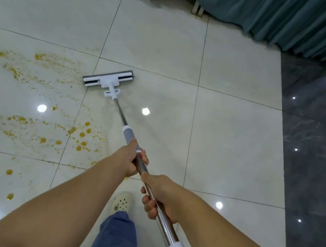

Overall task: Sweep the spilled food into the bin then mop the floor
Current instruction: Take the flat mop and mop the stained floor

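A flat mop with a grey and white head [108, 79] rests on the pale tiled floor [227, 134], its metal handle [120, 114] running back toward me. My left hand [133, 159] grips the handle just below its grey sleeve. My right hand [159, 196] holds the shaft lower down, above the white end grip. Yellow-orange stains and droplets [40, 71] spread across the tiles to the left of the mop head, with a second patch [64, 136] nearer me. The mop head sits at the right edge of the upper stain.
Teal curtains [264, 15] hang along the far side, touching the floor. A dark glossy marble strip [322, 151] borders the tiles on the right. My foot in a white clog [122, 201] and a jeans leg stand below the hands.
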{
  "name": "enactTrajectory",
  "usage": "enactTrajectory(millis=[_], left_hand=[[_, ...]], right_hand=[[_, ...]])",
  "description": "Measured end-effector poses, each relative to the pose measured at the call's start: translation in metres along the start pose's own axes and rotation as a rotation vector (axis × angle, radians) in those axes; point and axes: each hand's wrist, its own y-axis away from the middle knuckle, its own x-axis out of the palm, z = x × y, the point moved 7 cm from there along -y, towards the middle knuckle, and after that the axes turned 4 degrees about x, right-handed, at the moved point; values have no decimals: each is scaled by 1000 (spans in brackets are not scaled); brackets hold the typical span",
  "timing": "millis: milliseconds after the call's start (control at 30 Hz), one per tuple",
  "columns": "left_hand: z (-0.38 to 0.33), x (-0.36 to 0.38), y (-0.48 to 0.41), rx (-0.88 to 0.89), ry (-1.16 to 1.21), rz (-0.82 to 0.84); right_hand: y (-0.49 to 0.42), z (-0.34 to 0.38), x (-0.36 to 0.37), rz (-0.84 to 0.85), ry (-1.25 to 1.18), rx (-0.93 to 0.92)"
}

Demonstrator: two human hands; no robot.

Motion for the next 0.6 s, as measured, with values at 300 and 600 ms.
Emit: enactTrajectory(millis=[300, 600], left_hand=[[221, -76, 101, -87, -30, 47], [394, -137, 192, -154, -45, 69]], right_hand=[[40, -247, -11, -77, 8, 0], [81, -440, -8, -97, 32, 93]])
